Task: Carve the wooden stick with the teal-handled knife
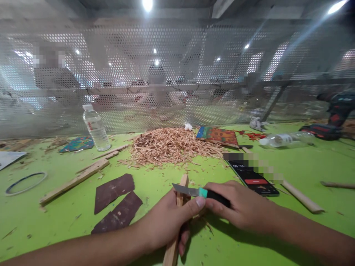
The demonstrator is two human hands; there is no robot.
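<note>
wood stick [171,252], pointing lengthwise forward, sits clasped in the left grip [168,218], while the nearby right grip [235,201] clutches a knife [203,192], blade [186,190] crosswise over the stick's far part, short of the shavings pile [163,146].

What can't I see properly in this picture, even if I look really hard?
In the head view:
- pale square wooden stick: lower end, cut off by the bottom edge; part of its middle, behind the left hand
- black-handled knife with turquoise collar: back of the handle, hidden in the right hand
- flat black phone: top part, covered by blurry blocks
- things behind the grey perforated metal screen: too blurred
</note>
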